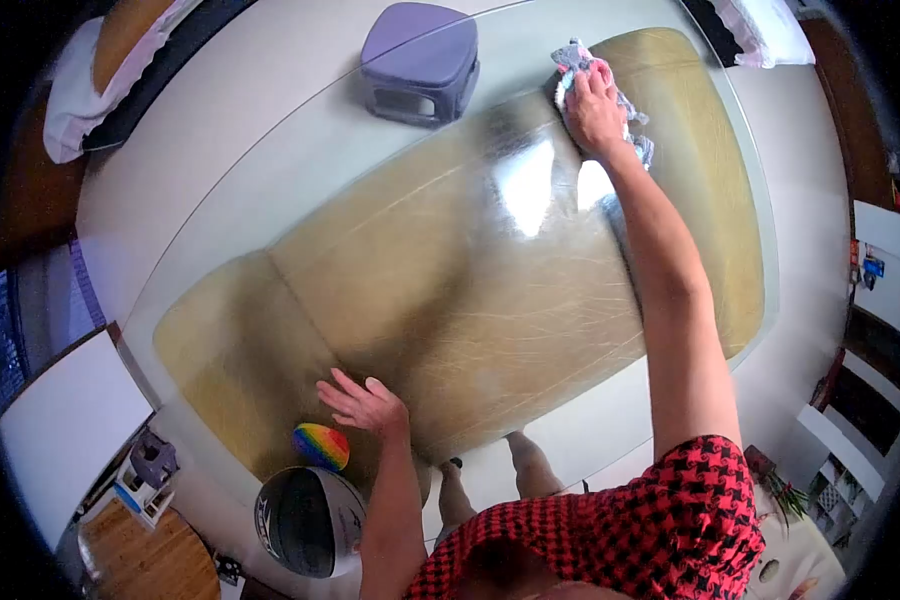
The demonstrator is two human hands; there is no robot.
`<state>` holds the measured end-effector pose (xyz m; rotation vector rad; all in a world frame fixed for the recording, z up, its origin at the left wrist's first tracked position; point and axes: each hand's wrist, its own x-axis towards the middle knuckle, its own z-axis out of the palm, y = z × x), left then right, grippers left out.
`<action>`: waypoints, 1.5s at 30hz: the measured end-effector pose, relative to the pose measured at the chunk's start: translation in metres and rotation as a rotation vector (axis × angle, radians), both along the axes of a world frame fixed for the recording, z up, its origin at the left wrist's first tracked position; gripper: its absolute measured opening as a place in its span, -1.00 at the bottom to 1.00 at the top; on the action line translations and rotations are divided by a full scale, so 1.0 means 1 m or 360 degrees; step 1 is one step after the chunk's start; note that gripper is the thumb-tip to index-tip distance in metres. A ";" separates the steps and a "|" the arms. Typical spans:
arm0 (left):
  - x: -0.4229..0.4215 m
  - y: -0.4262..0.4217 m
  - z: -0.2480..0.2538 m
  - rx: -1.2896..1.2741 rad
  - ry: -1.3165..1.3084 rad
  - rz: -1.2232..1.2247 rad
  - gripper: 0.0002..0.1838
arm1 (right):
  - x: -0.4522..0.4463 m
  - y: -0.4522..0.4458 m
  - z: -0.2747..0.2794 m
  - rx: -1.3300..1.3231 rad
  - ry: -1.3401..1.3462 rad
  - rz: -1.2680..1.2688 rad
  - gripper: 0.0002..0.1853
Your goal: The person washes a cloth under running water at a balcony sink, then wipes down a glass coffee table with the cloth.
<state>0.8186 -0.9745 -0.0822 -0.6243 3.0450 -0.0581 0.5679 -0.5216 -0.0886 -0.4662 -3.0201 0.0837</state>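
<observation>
"Resting on the glass sheet, toward its far right part, is the patterned cloth, bunched, in grey, white and pink. What grip is on it?"

"The right hand lies palm-down over it, arm outstretched; how firmly the fingers close, I cannot tell from where I stand."

"And the left hand?"

"Nothing in it: fingers apart, a wide spread, near the rainbow-coloured object. Contact with the glass cannot be made out."

"Note the surface, then."

"Clear, with a long curved edge. Through it shows a tan, leathery form, seamed and finely creased. Bright white reflections lie near the extended arm, and darker shadowy patches cross the middle and the left part."

"Around it?"

"At the far side, a purple stool, crossed by the line of the glass edge. At the near left, a black-and-grey ball beside the rainbow-coloured object. A pale floor surrounds all."

"And the room's margins?"

"Left, a white panel and, below it, a rounded wooden surface; right, a white shelf unit with a green plant nearby; far right, a white cover. Nearest stands the person, in a red-and-black checked garment."
</observation>
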 end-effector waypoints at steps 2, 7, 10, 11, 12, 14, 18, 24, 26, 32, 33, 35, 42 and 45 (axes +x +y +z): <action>-0.003 0.002 0.002 0.0095 -0.0014 0.0027 -0.40 | 0.006 -0.012 0.003 -0.0104 -0.0043 0.0143 -0.50; -0.004 0.004 0.002 0.0049 0.0019 0.0047 -0.39 | 0.038 -0.005 0.001 -0.0059 0.0023 0.0497 -0.51; -0.005 0.005 0.010 0.0091 -0.0073 -0.0011 -0.38 | -0.030 -0.014 0.004 -0.0141 0.0066 0.0102 -0.50; -0.003 0.002 0.009 0.0069 -0.0081 -0.0004 -0.38 | -0.040 -0.025 -0.007 -0.0102 0.0221 0.0062 -0.49; -0.002 0.001 0.007 0.0048 -0.0079 -0.0008 -0.40 | -0.053 -0.050 0.007 -0.0173 -0.0110 -0.0075 -0.46; -0.003 0.003 0.006 0.0069 -0.0020 -0.0017 -0.43 | -0.055 -0.097 -0.008 0.0023 -0.0084 0.0357 -0.40; -0.003 0.005 0.003 0.0060 0.0075 -0.0050 -0.43 | 0.008 -0.179 -0.016 -0.0115 0.0163 0.0963 -0.25; -0.004 0.007 0.003 0.0081 0.0002 0.0049 -0.41 | 0.136 -0.175 0.028 -0.0457 -0.0102 0.1336 -0.31; -0.003 0.006 0.005 0.0049 -0.0080 0.0075 -0.40 | 0.113 -0.152 0.025 -0.0209 -0.0118 0.1087 -0.33; -0.002 0.003 0.004 0.0064 -0.0036 0.0023 -0.41 | -0.039 -0.033 0.007 0.0016 0.0040 0.0221 -0.70; -0.001 0.000 0.004 0.0061 -0.0037 0.0030 -0.41 | -0.046 -0.032 0.012 -0.0038 -0.0074 0.0266 -0.71; -0.002 0.001 0.002 0.0106 -0.0039 0.0030 -0.37 | -0.032 -0.041 0.008 -0.0110 -0.0165 0.0464 -0.68; -0.007 0.002 0.003 0.0096 -0.0094 0.0037 -0.36 | -0.064 -0.034 0.036 0.0301 -0.0377 0.0257 -0.73; -0.001 -0.002 0.001 0.0110 -0.0135 0.0025 -0.36 | -0.034 -0.043 0.025 0.0163 -0.0321 0.0461 -0.73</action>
